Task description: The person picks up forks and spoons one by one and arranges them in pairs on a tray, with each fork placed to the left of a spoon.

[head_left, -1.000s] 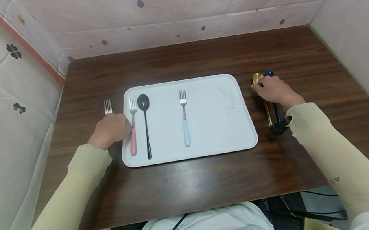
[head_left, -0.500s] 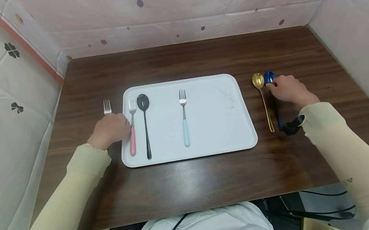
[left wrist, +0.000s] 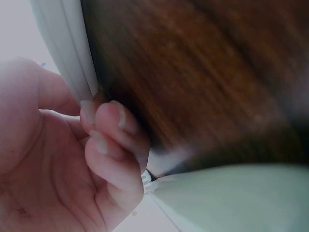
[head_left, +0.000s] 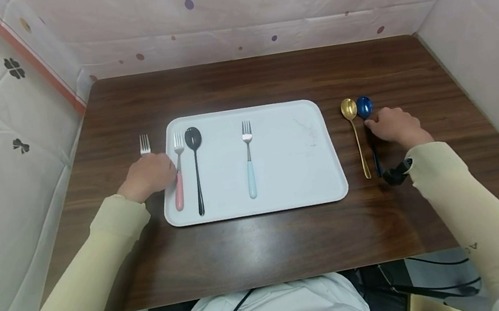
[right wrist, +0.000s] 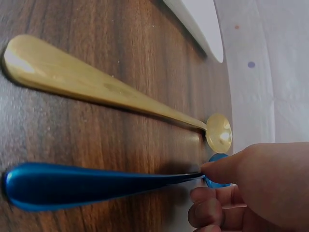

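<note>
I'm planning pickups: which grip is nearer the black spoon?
Left. The left grip is at the tray, just left of the black spoon; the right grip is far right of it, at the blue spoon.

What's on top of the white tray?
On the white tray: a pink-handled fork, a black spoon and a blue-handled fork. The left hand hides part of its left side in the head view.

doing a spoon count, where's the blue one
In the head view, the blue spoon lies on the table, right of the tray and gold spoon, with the right hand at its neck.
</note>
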`<state>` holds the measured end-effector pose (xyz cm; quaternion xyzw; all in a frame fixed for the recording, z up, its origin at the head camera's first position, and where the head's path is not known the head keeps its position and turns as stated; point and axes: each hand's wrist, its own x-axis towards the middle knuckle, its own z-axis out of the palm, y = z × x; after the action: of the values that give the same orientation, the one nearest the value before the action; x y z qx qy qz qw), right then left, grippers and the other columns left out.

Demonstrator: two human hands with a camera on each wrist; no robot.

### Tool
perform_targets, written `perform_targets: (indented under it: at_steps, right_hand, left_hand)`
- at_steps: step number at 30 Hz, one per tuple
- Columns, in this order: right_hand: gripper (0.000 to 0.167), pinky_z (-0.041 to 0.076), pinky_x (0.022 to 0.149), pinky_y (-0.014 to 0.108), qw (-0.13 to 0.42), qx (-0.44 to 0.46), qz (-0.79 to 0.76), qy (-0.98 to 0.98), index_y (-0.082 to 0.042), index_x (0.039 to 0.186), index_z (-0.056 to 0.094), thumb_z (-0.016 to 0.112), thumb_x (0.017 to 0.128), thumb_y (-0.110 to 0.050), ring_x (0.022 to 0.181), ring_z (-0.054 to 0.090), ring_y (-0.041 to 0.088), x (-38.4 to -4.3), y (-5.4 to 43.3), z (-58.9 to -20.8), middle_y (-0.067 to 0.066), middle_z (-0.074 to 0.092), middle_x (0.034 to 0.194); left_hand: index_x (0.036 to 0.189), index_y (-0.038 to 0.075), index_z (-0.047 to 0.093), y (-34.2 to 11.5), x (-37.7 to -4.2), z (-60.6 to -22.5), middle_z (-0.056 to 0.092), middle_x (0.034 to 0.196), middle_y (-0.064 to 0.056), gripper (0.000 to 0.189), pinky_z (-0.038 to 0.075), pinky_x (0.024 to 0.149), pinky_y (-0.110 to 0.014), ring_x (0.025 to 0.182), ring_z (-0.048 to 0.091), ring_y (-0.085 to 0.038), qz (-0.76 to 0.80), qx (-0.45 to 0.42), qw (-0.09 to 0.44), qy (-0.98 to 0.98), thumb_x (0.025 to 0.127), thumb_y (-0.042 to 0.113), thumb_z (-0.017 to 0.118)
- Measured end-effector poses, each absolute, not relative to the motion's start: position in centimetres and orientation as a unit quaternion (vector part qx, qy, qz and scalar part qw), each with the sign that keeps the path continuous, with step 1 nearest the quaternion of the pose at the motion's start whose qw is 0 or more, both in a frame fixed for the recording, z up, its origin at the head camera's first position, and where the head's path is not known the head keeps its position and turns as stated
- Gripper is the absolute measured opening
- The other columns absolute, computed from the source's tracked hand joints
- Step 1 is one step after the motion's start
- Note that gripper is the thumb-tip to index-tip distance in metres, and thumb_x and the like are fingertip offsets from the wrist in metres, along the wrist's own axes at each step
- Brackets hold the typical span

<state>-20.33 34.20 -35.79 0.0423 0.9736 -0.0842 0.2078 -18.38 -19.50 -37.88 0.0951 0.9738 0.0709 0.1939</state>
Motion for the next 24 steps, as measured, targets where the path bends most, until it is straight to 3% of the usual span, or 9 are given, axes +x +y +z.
perform_targets:
  at_steps: [7, 24]
  right_hand:
    - [0.042, 0.036, 0.061, 0.039, 0.203, 0.038, -0.087, 0.975, -0.01, 0.073, 0.045, 0.037, 0.1, -0.04, 0.071, 0.047, 0.028, -20.47, 33.88, -36.29, 0.01, 0.045, 0.075]
    - [0.035, 0.036, 0.056, 0.038, 0.197, 0.021, -0.087, 0.976, -0.007, 0.075, 0.045, 0.037, 0.1, -0.03, 0.064, 0.047, 0.025, -20.74, 33.65, -36.66, 0.009, 0.045, 0.07]
  left_hand:
    - [0.081, 0.002, 0.06, -19.53, -18.3, -37.88, 0.049, 0.065, -0.011, 0.028, 0.038, 0.051, -0.031, 0.059, 0.049, -0.023, 0.075, 0.099, 0.194, 0.973, 0.093, 0.02, 0.041]
    - [0.079, 0.002, 0.06, -19.55, -18.26, -38.2, 0.049, 0.065, -0.011, 0.029, 0.038, 0.05, -0.031, 0.058, 0.049, -0.024, 0.077, 0.099, 0.18, 0.976, 0.093, 0.02, 0.041]
